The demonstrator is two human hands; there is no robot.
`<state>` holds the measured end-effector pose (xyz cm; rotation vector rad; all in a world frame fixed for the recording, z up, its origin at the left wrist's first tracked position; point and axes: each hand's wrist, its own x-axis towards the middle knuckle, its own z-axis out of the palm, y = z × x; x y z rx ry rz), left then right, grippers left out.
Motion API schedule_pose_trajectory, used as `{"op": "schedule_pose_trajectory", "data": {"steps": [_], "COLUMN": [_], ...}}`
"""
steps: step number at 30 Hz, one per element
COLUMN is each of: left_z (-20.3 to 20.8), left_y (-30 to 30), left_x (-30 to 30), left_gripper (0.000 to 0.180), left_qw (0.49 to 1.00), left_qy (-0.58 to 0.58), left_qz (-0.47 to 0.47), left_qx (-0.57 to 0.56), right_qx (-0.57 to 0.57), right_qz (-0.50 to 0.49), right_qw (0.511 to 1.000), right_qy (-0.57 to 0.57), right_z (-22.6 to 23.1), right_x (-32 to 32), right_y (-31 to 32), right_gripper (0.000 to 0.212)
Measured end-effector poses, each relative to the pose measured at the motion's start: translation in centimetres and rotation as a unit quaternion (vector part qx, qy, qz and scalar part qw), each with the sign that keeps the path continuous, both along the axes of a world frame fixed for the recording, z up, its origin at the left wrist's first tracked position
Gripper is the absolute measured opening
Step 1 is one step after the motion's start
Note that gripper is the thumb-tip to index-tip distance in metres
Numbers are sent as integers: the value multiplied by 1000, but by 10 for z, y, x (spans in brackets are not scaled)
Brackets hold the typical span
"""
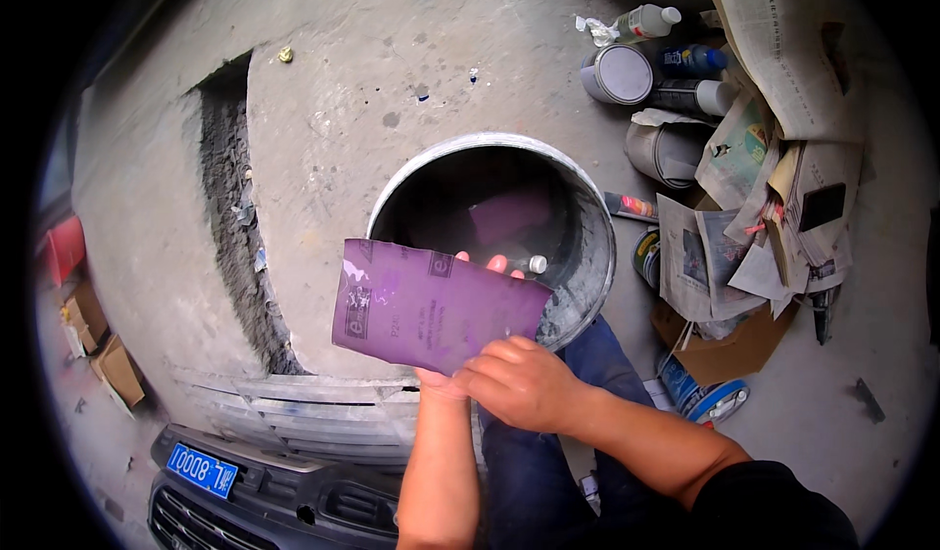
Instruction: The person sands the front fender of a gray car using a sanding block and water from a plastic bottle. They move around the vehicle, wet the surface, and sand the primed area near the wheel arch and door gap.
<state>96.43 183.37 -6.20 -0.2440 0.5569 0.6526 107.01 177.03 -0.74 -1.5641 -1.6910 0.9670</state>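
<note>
A purple sheet of sandpaper (421, 300), its printed back up and a wet shine at its left end, lies tilted across the near rim of a large round bucket (592, 256). Beneath it is my left hand (443, 384), palm up, with fingertips showing past the far edge; the sheet hides most of it. My right hand (524, 379) is closed at the sheet's near edge, fingers pinching it. Inside the bucket, dark water covers another purple sheet (509, 214). A clear bottle with a white cap (536, 264) shows partly behind the held sandpaper.
Newspapers (783, 61), a lidded paint can (623, 73) and bottles (648, 23) crowd the floor at right. A cardboard box (739, 344) and a blue-white tub (700, 389) lie nearer. A trench (235, 188) with a slatted grate (323, 408) runs left; a car bumper (323, 511) sits near left.
</note>
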Motion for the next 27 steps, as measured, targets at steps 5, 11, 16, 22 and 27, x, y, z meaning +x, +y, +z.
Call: {"op": "schedule_pose_trajectory", "data": {"steps": [5, 11, 16, 22, 27], "left_z": [2, 4, -8, -12, -8], "left_y": [6, 9, 7, -6, -16], "left_x": [5, 3, -10, -41, -53], "left_gripper": [63, 65, 69, 75, 68], "left_qw": [999, 993, 999, 984, 969], "left_qy": [-44, -46, -3, 145, 202], "left_qz": [14, 27, -30, -67, -118], "left_qx": [-7, -102, 26, 77, 83], "right_qx": [0, -2, -29, -69, -435], "right_qz": [-15, -10, -21, -333, -373], "right_qw": [1000, 1000, 994, 940, 812], "right_qy": [14, 9, 106, 2, -107], "right_z": [5, 8, -4, -103, -219], "right_x": [0, 0, 9, 56, 70], "right_y": [1, 4, 6, 36, 64], "right_gripper": [23, 18, 15, 18, 40]}}
